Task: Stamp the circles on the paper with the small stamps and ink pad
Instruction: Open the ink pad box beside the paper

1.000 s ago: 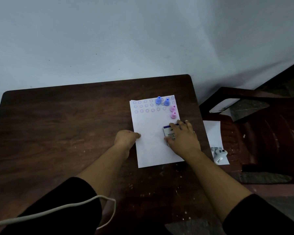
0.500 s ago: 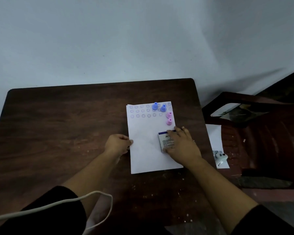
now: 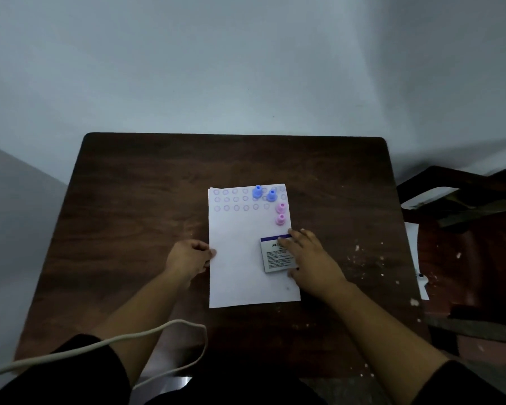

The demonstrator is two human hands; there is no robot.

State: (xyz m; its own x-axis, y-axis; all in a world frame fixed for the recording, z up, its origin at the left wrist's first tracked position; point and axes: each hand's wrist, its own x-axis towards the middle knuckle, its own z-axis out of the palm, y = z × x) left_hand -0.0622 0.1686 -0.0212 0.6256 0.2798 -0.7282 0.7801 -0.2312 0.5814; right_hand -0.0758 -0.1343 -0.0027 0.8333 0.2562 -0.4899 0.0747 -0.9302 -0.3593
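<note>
A white paper lies on the dark wooden table, with three rows of small printed circles along its far edge. Two blue stamps stand among the circles, and two pink stamps stand by the paper's right edge. A closed white ink pad box with a purple stripe lies on the paper's right half. My right hand rests over the box's right side, fingers on its lid. My left hand is curled and pinches the paper's left edge.
A dark chair stands right of the table with another sheet of paper on it. A pale cable loops across my left sleeve near the table's front edge. White specks dot the table's right side. A wall stands just behind the table.
The paper with the stamps and box has shifted left toward the table's middle, both hands moving with it. My view has tilted so the table looks more centred.
</note>
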